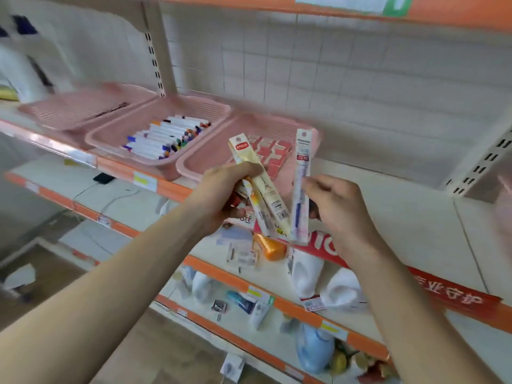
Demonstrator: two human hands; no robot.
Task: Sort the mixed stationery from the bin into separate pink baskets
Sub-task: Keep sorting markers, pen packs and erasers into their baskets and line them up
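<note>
My left hand [221, 195] grips a bunch of long packaged pens, the foremost a cream-yellow pack [263, 187] tilted up to the left. My right hand [335, 206] pinches a single white and blue pen pack [300, 187], held almost upright beside the bunch. Behind both hands, three pink baskets stand on the upper shelf. The left basket [69, 106] holds one dark thin item. The middle basket [116, 139] is full of white markers with coloured caps [166, 137]. The right basket [199, 164] holds red and white packs [273, 153].
An orange-edged shelf [171, 187] carries the baskets, with bare white shelf to the right. Lower shelves hold an orange item [273, 249], white bottles [307, 275], a red banner [443, 289] and small packaged goods. A slotted upright [482, 162] stands at right.
</note>
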